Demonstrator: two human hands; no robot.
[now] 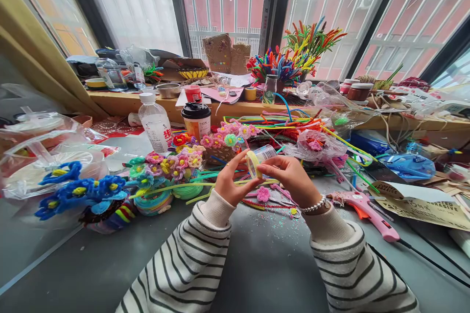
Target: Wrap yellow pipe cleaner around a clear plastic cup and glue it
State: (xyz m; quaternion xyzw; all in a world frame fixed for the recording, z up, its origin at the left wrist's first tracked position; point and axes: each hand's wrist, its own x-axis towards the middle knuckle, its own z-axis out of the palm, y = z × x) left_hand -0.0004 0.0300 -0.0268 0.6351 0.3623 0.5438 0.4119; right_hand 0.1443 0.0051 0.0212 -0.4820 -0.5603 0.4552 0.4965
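Head view: left grip (230, 183) and right grip (293, 176) both pinched a yellow-rimmed container (266, 153), probably clear plastic, between them. Pink flower (263, 194) sat just below, on tabletop (264, 264). Light, even fingertip pressure suited the rim.

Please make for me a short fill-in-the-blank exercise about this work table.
The left hand and right hand hold a clear round thing whose rim is ____.
The white beaded bracelet is on the ____ wrist.
The paper cup has a ____ lid.
The glue gun has a ____ body.
yellow; right; black; pink
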